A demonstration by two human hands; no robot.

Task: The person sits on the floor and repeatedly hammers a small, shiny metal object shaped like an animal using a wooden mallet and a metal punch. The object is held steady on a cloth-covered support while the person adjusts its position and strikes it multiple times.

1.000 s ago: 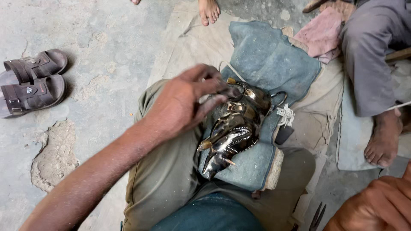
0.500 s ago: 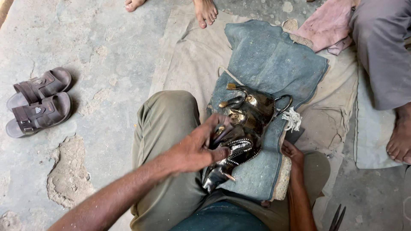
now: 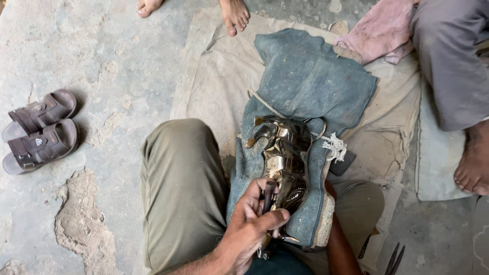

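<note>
A shiny, lumpy brass figure [image 3: 283, 158] lies on a thick, worn blue denim pad [image 3: 310, 86] over the person's lap, its long axis running from the lap toward the pad's far edge, spout-like end pointing far-left. The left hand [image 3: 252, 224] curls in a closed grip around a dark, slim rod-shaped tool [image 3: 267, 196], pressed against the figure's near end. The right hand is hidden under the pad; only its forearm shows.

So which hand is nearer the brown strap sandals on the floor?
Left. Left hand grips a dark tool right of the sandals; right forearm lies farther right, hand hidden.
</note>
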